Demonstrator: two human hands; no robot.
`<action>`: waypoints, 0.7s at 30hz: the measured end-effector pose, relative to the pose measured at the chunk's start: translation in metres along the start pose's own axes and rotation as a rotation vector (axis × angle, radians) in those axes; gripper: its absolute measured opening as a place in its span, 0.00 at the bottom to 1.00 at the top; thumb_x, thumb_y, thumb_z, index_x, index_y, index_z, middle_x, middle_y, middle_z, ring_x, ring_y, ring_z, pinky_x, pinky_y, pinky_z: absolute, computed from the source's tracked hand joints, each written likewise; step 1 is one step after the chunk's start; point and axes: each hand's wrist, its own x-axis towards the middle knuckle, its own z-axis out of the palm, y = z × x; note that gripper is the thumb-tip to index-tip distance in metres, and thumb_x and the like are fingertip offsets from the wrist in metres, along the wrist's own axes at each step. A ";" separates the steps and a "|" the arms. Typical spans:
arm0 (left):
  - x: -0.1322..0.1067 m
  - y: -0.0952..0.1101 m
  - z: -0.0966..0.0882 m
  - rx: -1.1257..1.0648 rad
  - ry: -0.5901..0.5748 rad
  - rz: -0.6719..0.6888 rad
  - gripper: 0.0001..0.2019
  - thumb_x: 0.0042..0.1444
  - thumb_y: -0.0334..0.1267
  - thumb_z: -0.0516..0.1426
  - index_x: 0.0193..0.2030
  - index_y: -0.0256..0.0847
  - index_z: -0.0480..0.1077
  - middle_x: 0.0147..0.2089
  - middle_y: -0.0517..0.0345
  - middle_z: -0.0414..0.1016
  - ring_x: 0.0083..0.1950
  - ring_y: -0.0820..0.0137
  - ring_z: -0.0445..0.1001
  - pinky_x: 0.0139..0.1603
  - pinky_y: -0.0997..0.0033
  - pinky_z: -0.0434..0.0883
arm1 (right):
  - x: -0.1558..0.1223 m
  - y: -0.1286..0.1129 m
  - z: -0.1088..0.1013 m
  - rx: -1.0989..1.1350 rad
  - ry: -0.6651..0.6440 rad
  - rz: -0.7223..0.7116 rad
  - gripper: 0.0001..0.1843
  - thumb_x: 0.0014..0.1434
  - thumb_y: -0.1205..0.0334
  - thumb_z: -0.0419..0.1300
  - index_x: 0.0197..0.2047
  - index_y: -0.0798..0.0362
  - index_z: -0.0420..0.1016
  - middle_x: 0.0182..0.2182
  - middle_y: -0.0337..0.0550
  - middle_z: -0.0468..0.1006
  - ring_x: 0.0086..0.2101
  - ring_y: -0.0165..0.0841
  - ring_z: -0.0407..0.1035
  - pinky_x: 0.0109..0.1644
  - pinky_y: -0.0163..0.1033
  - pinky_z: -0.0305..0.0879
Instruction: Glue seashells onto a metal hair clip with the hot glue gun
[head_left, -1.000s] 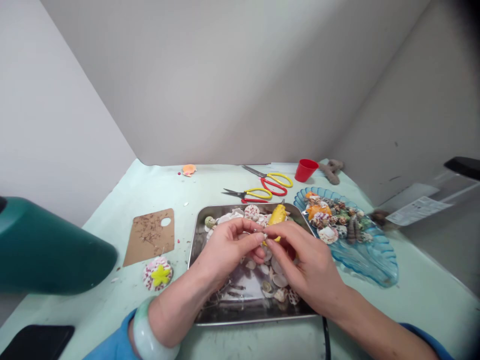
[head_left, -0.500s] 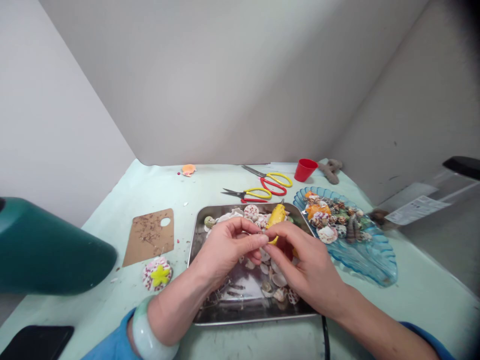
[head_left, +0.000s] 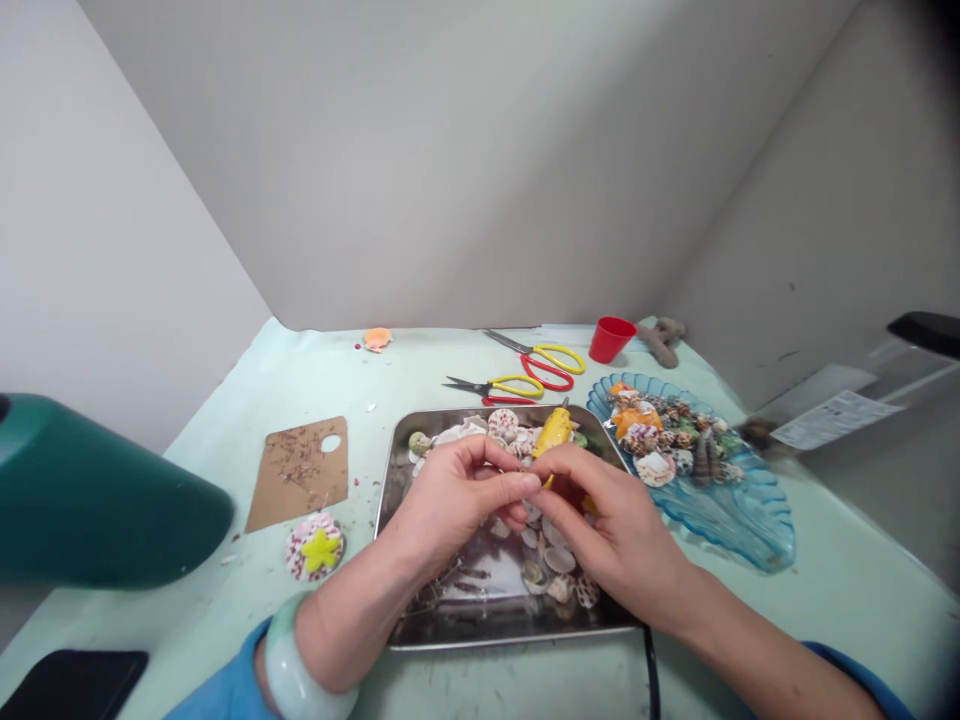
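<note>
My left hand and my right hand meet fingertip to fingertip above a metal tray. Both pinch at something very small between them, too hidden to name. Seashells lie in the tray below, mostly pale, a few speckled. Behind my right fingers a yellow glue gun rests among the shells, partly covered by the hand. Thin dark bits lie on the tray floor near my left wrist.
Two scissors lie behind the tray, near a red cup. To the right is a blue shell-shaped dish of shells. Leftward are a brown card, a shell flower, a green cylinder and a black object.
Both hands stay at the same place over the tray, with fingertips shifting only slightly. Nothing else has visibly moved.
</note>
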 end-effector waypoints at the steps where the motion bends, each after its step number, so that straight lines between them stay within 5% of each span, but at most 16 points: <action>1: 0.000 0.000 0.000 0.001 0.002 0.001 0.11 0.45 0.35 0.65 0.29 0.35 0.65 0.18 0.62 0.73 0.20 0.78 0.70 0.26 0.78 0.69 | 0.000 0.000 0.000 -0.005 0.004 0.006 0.02 0.62 0.67 0.53 0.38 0.51 0.66 0.30 0.36 0.69 0.27 0.26 0.62 0.33 0.33 0.58; 10: -0.001 0.004 0.003 0.015 -0.012 0.029 0.10 0.48 0.36 0.62 0.31 0.36 0.65 0.23 0.63 0.71 0.24 0.76 0.71 0.29 0.76 0.68 | -0.005 0.001 0.004 -0.088 0.092 0.044 0.07 0.60 0.65 0.55 0.44 0.52 0.64 0.26 0.35 0.70 0.23 0.27 0.64 0.27 0.33 0.59; 21: 0.000 0.004 0.005 0.077 0.093 0.067 0.08 0.46 0.30 0.60 0.35 0.36 0.67 0.30 0.62 0.71 0.28 0.77 0.68 0.33 0.76 0.66 | -0.002 -0.001 0.003 -0.110 0.043 -0.030 0.05 0.60 0.70 0.53 0.40 0.51 0.66 0.31 0.37 0.70 0.26 0.26 0.64 0.32 0.33 0.59</action>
